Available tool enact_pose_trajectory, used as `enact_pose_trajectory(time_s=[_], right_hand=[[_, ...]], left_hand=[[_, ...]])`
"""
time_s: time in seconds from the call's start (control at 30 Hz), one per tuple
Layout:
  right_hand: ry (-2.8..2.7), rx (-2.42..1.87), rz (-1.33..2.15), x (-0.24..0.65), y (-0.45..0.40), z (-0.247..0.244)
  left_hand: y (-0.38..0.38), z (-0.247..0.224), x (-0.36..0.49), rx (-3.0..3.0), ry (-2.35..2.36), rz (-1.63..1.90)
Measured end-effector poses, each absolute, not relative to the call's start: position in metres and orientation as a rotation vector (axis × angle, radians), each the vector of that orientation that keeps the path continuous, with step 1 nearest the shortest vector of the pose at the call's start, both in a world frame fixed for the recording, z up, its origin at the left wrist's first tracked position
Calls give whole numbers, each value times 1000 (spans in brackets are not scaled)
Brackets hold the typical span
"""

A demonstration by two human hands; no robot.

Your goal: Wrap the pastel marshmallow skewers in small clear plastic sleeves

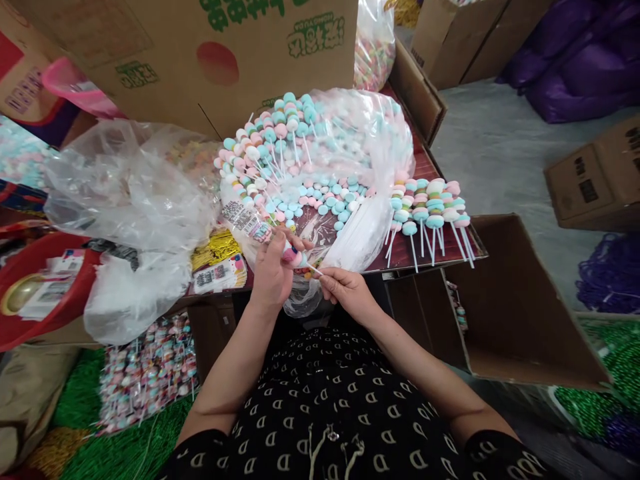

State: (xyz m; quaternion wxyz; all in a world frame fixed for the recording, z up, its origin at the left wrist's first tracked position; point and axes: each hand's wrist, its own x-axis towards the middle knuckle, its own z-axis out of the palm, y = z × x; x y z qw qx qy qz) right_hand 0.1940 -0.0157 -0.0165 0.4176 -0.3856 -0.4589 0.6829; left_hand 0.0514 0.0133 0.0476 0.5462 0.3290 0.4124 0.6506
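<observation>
Dark red bench (424, 160) has a large printed carton (270, 60) at its back; at its near edge, the left hand (274, 270), forearm angled inward, has its grip pinching the candy end of one candy stick (293, 256), its long axis slanting, white stick end pointing down-right. Its tip is pinched by the right hand's (350, 291) thumb-and-finger grip, forearm slanting in from lower right; beyond, candy skewers (434, 203) overlap too much to count.

Candy skewers (435, 203) at table's (424, 163) front right corner, open box (530, 300) below it. Candy bag (363, 130) mid-table, carton (270, 67) behind. Ties (217, 248) near front edge, left; cards (220, 275) just before them.
</observation>
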Motion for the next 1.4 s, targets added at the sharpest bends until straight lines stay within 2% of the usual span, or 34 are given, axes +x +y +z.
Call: enact_pose_trajectory(time_s=[0.23, 0.4, 0.5, 0.87, 1.13, 1.4], right_hand=[[-1134, -991, 1650, 190, -19, -21], [-1223, -984, 1656, 194, -21, -25], [-1255, -994, 1651, 193, -23, -25], [-1103, -905, 1811, 185, -18, -20], [-1115, -808, 2066, 200, -17, -26], [-1194, -930, 1744, 181, -24, -26]], left_hand=[[-1, 33, 46, 784, 903, 1340], [14, 52, 22, 747, 916, 1589], [19, 53, 26, 724, 969, 1624], [3, 42, 46, 748, 943, 1477], [12, 49, 21, 700, 898, 1599], [4, 36, 41, 674, 909, 1527]])
